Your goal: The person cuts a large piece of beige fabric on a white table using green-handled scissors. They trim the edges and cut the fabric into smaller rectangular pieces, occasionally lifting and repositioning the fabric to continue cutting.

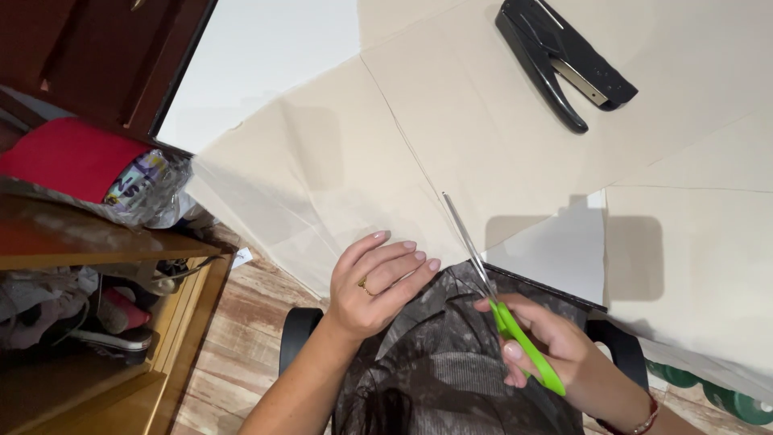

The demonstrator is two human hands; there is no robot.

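A large sheet of beige paper (451, 137) covers most of the white table (258, 56) and hangs over its near edge. My left hand (378, 282) rests flat on the paper's hanging edge, fingers together, a ring on one finger. My right hand (547, 342) grips green-handled scissors (503, 310). Their thin metal blades point up and away into the paper along a cut line. A faint crease or pencil line runs diagonally across the paper above the blade tips.
A black stapler (564, 60) lies on the paper at the far right. At left stands a wooden shelf (88, 250) with a red folder (68, 157), a plastic bag and shoes. Black chair armrests (298, 334) flank my lap over a wooden floor.
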